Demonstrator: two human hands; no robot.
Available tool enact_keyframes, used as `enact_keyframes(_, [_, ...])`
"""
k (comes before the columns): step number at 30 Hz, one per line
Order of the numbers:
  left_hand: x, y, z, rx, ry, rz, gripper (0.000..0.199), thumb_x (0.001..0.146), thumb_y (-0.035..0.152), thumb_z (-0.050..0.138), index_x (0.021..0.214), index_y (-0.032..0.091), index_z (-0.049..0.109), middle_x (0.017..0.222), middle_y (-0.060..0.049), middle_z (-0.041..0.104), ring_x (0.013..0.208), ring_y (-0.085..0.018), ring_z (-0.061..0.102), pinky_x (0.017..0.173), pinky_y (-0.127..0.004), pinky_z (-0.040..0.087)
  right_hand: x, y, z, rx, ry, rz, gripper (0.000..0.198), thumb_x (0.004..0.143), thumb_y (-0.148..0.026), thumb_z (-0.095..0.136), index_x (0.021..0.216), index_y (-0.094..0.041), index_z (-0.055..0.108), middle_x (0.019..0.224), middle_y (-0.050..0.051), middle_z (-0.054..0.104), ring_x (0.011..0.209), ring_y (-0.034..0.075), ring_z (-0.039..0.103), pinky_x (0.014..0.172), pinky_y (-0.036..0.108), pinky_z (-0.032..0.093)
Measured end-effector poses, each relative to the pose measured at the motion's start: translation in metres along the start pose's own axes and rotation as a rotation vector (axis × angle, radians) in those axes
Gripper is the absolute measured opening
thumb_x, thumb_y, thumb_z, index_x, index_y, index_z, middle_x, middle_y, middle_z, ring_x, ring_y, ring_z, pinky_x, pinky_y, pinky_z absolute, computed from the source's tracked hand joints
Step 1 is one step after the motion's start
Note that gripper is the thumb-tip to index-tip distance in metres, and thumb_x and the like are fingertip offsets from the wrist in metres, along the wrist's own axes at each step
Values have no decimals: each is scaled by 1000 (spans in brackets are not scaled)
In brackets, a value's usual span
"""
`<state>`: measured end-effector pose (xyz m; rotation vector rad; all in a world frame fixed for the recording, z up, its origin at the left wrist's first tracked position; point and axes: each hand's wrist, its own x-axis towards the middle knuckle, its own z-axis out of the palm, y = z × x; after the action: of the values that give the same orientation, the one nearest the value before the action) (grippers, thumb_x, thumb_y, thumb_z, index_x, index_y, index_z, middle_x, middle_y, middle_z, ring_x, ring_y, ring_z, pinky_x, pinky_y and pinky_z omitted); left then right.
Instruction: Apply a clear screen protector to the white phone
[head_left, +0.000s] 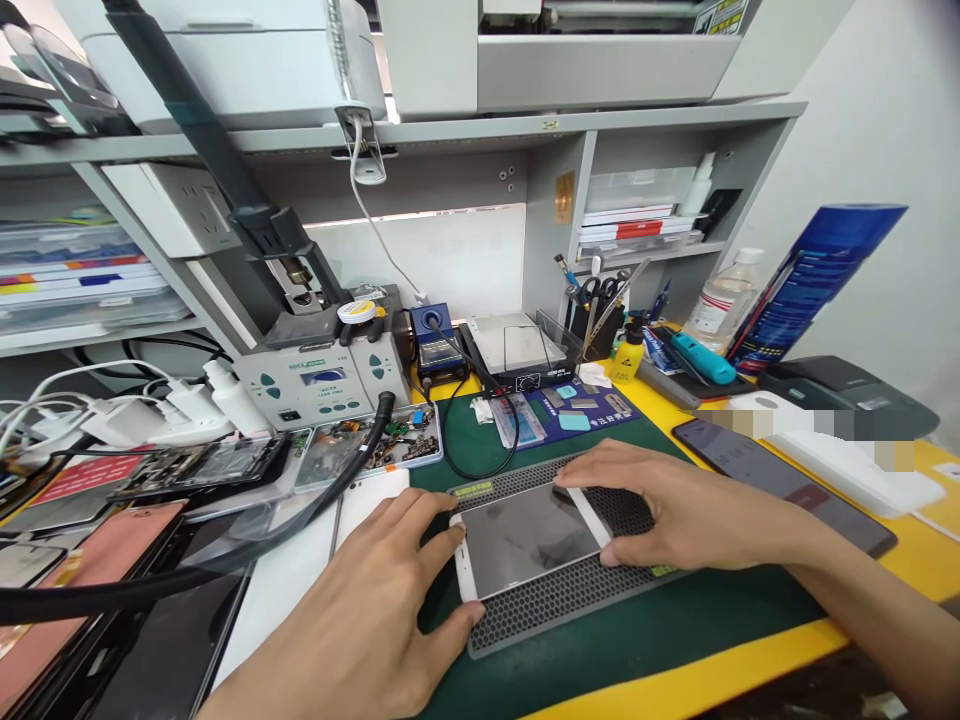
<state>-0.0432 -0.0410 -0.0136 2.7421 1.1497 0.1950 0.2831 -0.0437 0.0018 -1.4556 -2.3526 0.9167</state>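
Observation:
A white-framed smartphone (529,542) with a dark screen lies face up, sideways on, over a black honeycomb-patterned pad (536,617). My left hand (382,590) grips its left end, with the thumb at the near corner and the fingers at the far one. At the opposite end, my right hand (679,500) spans the white edge between thumb and fingers. Beneath the pad is a green mat (637,650). Whether the phone touches the pad all over cannot be made out.
A grey hot-air station (322,385) stands back left; its black hose (330,510) crosses the left side. A parts tray (409,450) sits before it. Phones and panels (172,630) pile up at left. Another dark phone (780,480) lies right, near a plastic bottle (724,300).

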Motion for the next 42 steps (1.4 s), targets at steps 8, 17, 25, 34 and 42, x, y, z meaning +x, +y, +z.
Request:
enact_keyframes(8, [1, 1, 0, -50, 0, 22, 36, 97, 34, 50, 127, 22, 66, 136, -11, 56, 125, -31, 54, 103, -48, 53, 1, -1, 1, -17, 8, -2, 65, 82, -51, 78, 141, -32, 60, 143, 6, 59, 131, 34, 53, 109, 44, 43])
enact_keyframes(17, [4, 2, 7, 9, 110, 18, 30, 98, 30, 48, 114, 23, 72, 127, -11, 60, 122, -33, 53, 104, -59, 49, -2, -2, 1, -18, 8, 0, 65, 81, -51, 79, 141, -30, 60, 143, 5, 59, 130, 33, 54, 109, 43, 43])
enact_keyframes(25, [8, 0, 7, -19, 112, -1, 25, 98, 34, 53, 113, 25, 71, 132, -9, 60, 128, -32, 50, 105, -55, 49, -1, -1, 0, -13, 9, -16, 66, 82, -52, 78, 141, -30, 60, 142, 6, 60, 130, 34, 53, 106, 44, 45])
enact_keyframes(34, [10, -3, 7, -67, 57, -61, 31, 98, 42, 55, 121, 28, 70, 143, -7, 55, 133, -33, 49, 107, -56, 49, -1, 4, 3, -8, -2, -2, 68, 81, -54, 78, 143, -33, 57, 145, 6, 57, 133, 34, 50, 108, 46, 44])
enact_keyframes(42, [13, 1, 9, -85, 43, -111, 37, 94, 48, 59, 123, 27, 71, 147, -8, 53, 137, -37, 46, 108, -58, 48, -1, 5, 3, -27, -9, 0, 67, 83, -55, 77, 143, -35, 56, 147, 4, 55, 134, 32, 48, 110, 46, 43])
